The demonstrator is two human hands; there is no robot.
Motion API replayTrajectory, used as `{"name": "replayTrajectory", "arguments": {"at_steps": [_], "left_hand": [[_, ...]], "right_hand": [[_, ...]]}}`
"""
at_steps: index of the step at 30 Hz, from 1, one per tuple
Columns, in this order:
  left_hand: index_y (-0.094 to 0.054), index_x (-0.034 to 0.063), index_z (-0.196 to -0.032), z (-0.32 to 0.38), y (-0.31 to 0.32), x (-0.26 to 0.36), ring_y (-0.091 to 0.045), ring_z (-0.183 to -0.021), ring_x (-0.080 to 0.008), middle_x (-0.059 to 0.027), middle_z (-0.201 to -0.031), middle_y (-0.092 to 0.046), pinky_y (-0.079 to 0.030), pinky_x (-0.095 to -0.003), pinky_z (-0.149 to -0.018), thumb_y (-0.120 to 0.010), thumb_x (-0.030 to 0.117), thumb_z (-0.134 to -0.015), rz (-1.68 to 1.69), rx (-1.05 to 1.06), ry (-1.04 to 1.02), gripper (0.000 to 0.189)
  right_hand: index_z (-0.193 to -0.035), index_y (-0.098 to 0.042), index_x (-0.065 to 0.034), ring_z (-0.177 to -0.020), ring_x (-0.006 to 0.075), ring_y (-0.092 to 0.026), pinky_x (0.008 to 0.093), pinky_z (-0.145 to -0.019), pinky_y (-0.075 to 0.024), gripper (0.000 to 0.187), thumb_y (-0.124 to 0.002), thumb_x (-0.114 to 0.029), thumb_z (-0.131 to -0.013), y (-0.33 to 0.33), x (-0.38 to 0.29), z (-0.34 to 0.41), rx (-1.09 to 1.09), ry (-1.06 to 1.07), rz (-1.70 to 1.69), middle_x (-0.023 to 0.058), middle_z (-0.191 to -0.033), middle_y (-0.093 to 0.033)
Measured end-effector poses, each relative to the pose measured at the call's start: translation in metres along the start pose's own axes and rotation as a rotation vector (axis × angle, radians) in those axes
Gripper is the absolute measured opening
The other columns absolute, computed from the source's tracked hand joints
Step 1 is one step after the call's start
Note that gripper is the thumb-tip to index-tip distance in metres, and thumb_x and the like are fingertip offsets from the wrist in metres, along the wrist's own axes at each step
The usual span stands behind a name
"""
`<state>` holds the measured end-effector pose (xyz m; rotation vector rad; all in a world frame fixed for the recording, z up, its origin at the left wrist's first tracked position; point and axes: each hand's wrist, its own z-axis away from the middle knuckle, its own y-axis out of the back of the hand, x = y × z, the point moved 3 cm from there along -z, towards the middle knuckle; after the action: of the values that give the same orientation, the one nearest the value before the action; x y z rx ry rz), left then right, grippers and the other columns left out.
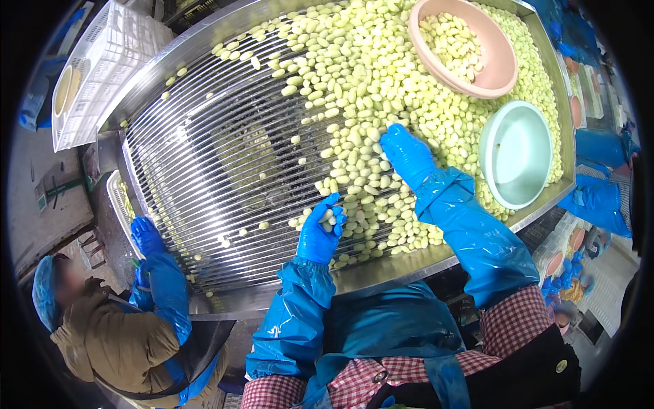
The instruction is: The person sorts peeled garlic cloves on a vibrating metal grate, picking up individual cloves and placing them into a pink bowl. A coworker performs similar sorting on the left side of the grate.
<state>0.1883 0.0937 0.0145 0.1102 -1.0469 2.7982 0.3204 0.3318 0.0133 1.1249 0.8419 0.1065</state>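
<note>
Pale green oval fruits (pixel 357 76), which look like grapes, lie in a thick layer on a stainless steel sorting table with a grate of parallel bars (pixel 204 168). My left hand (pixel 318 236), in a blue glove, is curled palm-up around a few of these fruits, above the near edge of the pile. Farther right, my right hand (pixel 407 153), gloved in the same blue, rests on the pile with its fingers bent down. Its fingertips are hidden, so I cannot tell whether it grips a fruit.
A pink basin (pixel 493 69) holding fruits and a mint green basin (pixel 517 153) sit on the pile at right. White plastic crates (pixel 117 46) stand at upper left. A co-worker (pixel 112 337) at left has gloved hands beside a white basket (pixel 118 204). The table's metal rim (pixel 398 276) runs before me.
</note>
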Motion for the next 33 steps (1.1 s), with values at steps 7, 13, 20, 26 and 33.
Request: {"name": "replayTrajectory", "arguments": {"at_steps": [7,13,20,26,33], "left_hand": [[-0.052,0.0053,-0.133,0.002,-0.004,0.0,-0.059,-0.082,-0.0139,-0.0024,-0.096,-0.063,-0.044,-0.0201,-0.061,-0.06,0.028,-0.091,-0.137,0.048,-0.017,0.049],[-0.053,0.0077,-0.134,0.009,0.001,0.008,-0.048,-0.065,-0.0059,0.0014,-0.084,-0.057,-0.032,-0.0179,-0.049,-0.057,0.03,-0.094,-0.206,-0.025,-0.007,0.046],[-0.051,0.013,-0.137,0.007,-0.032,0.007,-0.052,-0.06,-0.0042,0.0019,-0.082,-0.061,-0.03,-0.0155,-0.043,-0.056,0.028,-0.096,-0.396,0.06,-0.035,0.044],[-0.058,0.0125,-0.131,0.005,-0.034,0.012,-0.053,-0.057,-0.0039,0.0021,-0.081,-0.062,-0.033,-0.015,-0.043,-0.057,0.028,-0.096,-0.472,0.117,-0.028,0.038],[-0.059,0.0137,-0.13,0.002,-0.033,0.006,-0.052,-0.06,-0.0043,0.0042,-0.081,-0.061,-0.032,-0.0164,-0.046,-0.056,0.029,-0.095,-0.471,0.183,-0.033,0.038]], "right_hand": [[-0.1,-0.063,-0.0144,-0.082,0.0366,-0.063,0.0437,-0.069,-0.0527,0.013,-0.059,-0.016,-0.088,0.001,-0.012,0.018,0.007,0.094,-0.062,0.0138,-0.097,-0.065],[-0.109,-0.061,-0.0096,-0.083,0.018,-0.064,0.0301,-0.071,-0.0516,0.017,-0.051,-0.008,-0.095,0.042,-0.011,0.025,0.377,-0.072,-0.303,0.0078,-0.097,-0.065],[-0.117,-0.058,-0.0156,-0.092,0.0361,-0.063,0.0434,-0.078,-0.0524,0.027,-0.056,-0.03,-0.094,0.027,0.011,-0.043,0.032,-0.147,0.148,0.0145,-0.104,-0.065],[-0.127,-0.056,-0.0173,-0.094,0.033,-0.066,0.0425,-0.081,-0.053,0.038,-0.052,-0.039,-0.095,0.024,-0.008,-0.023,0.151,-0.088,-0.165,0.0118,-0.109,-0.067],[-0.096,-0.059,-0.0128,-0.071,0.0342,-0.065,0.0471,-0.061,-0.0513,0.021,-0.052,-0.032,-0.093,-0.047,-0.059,0.012,-0.24,0.069,0.112,0.0128,-0.09,-0.067]]}}
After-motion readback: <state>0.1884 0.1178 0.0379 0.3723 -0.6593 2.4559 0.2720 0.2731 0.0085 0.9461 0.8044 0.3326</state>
